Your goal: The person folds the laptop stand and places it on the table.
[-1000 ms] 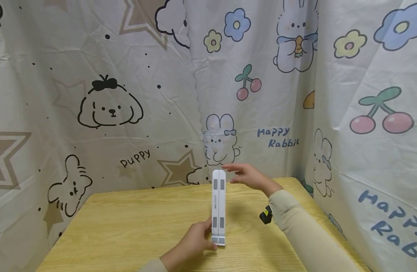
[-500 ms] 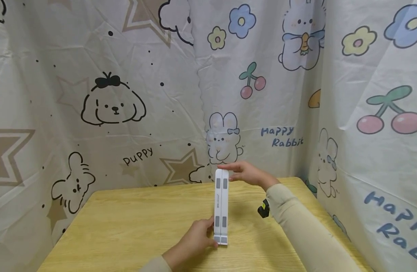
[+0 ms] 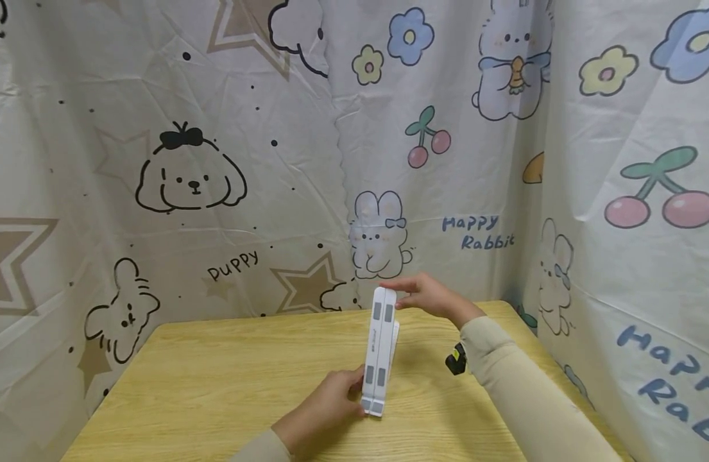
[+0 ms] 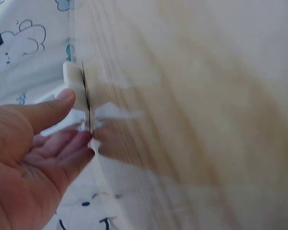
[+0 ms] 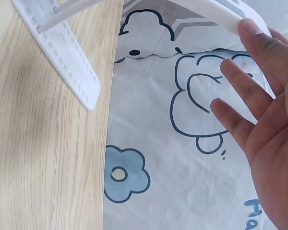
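Observation:
A white folding laptop stand (image 3: 377, 353) with grey pads stands on end on the table, its top leaning slightly right in the head view. My left hand (image 3: 325, 404) holds its lower end; in the left wrist view the thumb (image 4: 65, 98) lies on the stand's white end. At the top, my right hand (image 3: 432, 298) pinches the stand between thumb and forefinger. The right wrist view shows the other fingers (image 5: 245, 86) spread apart from it. A slotted white bar (image 5: 67, 57) of the stand, joined by thin struts, is swung out from the held part.
The wood-patterned table (image 3: 215, 378) spreads widely to the left of the stand. A printed curtain (image 3: 296, 167) hangs right behind the table and along its right side. A small black device (image 3: 456, 359) is by the right wrist.
My right hand has come in from the right and taken hold of the stand's top. The stand has tilted from upright towards the right, and a white part now shows behind it.

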`<state>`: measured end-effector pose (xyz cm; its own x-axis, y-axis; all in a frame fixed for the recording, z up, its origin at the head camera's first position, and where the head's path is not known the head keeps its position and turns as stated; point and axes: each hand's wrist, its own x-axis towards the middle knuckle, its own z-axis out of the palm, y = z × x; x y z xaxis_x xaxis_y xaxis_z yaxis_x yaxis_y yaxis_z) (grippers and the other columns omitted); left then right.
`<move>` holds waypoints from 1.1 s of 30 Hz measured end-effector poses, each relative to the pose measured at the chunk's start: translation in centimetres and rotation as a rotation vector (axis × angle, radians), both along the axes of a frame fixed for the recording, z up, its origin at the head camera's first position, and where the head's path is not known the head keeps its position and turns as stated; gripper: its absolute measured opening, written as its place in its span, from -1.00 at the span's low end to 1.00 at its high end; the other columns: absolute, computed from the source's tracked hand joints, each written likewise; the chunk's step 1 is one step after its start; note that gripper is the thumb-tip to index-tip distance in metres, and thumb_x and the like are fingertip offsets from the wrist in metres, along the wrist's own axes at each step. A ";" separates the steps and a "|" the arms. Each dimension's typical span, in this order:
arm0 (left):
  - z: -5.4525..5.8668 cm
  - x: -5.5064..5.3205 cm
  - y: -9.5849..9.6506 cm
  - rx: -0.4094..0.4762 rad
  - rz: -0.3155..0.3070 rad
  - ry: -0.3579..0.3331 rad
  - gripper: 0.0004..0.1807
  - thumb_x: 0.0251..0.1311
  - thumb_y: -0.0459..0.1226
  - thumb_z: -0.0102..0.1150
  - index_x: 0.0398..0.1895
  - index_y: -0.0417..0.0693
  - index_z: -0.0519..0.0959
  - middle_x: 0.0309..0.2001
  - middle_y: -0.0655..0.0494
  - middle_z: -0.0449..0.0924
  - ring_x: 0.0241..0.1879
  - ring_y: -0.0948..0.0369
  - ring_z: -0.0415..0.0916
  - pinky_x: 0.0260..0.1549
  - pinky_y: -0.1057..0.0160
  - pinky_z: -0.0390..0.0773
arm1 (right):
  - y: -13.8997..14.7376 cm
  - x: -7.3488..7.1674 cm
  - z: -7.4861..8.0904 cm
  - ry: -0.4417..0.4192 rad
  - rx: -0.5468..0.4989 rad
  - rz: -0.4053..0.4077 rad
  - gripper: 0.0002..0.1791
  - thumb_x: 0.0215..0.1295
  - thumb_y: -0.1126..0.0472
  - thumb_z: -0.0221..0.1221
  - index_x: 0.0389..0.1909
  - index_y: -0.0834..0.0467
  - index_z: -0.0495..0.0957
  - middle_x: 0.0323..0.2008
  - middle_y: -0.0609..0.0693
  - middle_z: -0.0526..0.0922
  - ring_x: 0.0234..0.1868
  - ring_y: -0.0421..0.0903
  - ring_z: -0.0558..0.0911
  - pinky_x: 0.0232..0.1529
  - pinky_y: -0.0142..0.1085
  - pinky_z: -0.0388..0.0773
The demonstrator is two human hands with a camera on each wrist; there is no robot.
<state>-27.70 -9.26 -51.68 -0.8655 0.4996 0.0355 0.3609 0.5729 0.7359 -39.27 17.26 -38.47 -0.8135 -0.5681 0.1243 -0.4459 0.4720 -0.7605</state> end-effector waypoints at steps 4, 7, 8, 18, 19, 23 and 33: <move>0.1 -0.8 -0.5 0.003 -0.056 -0.020 -0.04 -0.04 -0.44 0.50 0.52 -0.11 0.32 0.30 0.10 0.58 0.32 0.19 0.46 0.41 0.03 0.37 | 0.7 0.6 0.2 0.002 0.009 -0.043 -0.41 0.24 0.27 0.40 0.32 -0.05 0.58 0.24 -0.06 0.66 0.23 0.00 0.63 0.31 0.00 0.53; 0.2 -1.1 -0.8 -0.017 -0.077 -0.015 -0.06 -0.03 -0.42 0.52 0.51 -0.06 0.34 0.34 0.14 0.54 0.31 0.23 0.46 0.41 0.07 0.37 | 1.1 1.0 0.2 0.011 0.018 -0.063 -0.43 0.23 0.22 0.41 0.29 -0.06 0.60 0.22 -0.06 0.67 0.25 0.00 0.63 0.32 0.02 0.51; 0.3 -1.1 -0.9 -0.026 -0.086 -0.004 -0.06 -0.03 -0.43 0.52 0.51 -0.07 0.34 0.33 0.12 0.55 0.31 0.23 0.47 0.40 0.08 0.38 | 1.1 1.0 0.2 0.015 0.020 -0.065 -0.43 0.23 0.22 0.42 0.29 -0.06 0.61 0.22 -0.05 0.67 0.25 0.00 0.63 0.32 0.02 0.52; 0.2 -0.4 0.1 -0.054 -0.059 0.045 0.06 -0.14 -0.41 0.60 0.53 -0.11 0.30 0.31 0.05 0.58 0.27 0.22 0.49 0.36 0.10 0.44 | 1.8 0.5 0.6 -0.093 -0.037 0.049 -0.39 0.33 0.29 0.33 0.40 -0.06 0.50 0.37 0.00 0.54 0.28 0.09 0.59 0.24 -0.07 0.60; 0.2 -0.4 0.2 -0.058 -0.052 0.049 0.08 -0.16 -0.39 0.63 0.54 -0.10 0.30 0.31 0.04 0.58 0.28 0.20 0.49 0.37 0.09 0.44 | 1.8 0.4 0.7 -0.105 -0.038 0.065 -0.37 0.34 0.31 0.32 0.41 -0.07 0.48 0.37 0.01 0.54 0.28 0.09 0.59 0.24 -0.08 0.60; 0.2 -0.5 0.4 -0.077 -0.031 0.067 0.09 -0.20 -0.34 0.65 0.53 -0.09 0.31 0.32 0.02 0.56 0.30 0.15 0.48 0.37 0.06 0.43 | 2.0 0.1 0.8 -0.124 -0.031 0.099 -0.36 0.34 0.32 0.30 0.43 -0.04 0.46 0.29 0.01 0.61 0.23 0.07 0.62 0.27 -0.05 0.57; 0.0 -2.6 -1.0 0.013 -0.128 -0.029 -0.03 -0.08 -0.40 0.57 0.50 0.08 0.38 0.15 0.25 0.68 0.07 0.33 0.59 0.25 0.17 0.54 | 2.9 0.7 1.1 -0.041 0.033 -0.001 -0.40 0.22 0.26 0.41 0.30 -0.08 0.59 0.24 0.01 0.65 0.17 0.00 0.66 0.27 0.00 0.56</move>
<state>-30.27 -10.23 -51.68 -0.7955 0.6057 0.0188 0.4089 0.5137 0.7543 -38.61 20.15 -37.35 -0.8179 -0.5708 0.0720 -0.4145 0.4978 -0.7618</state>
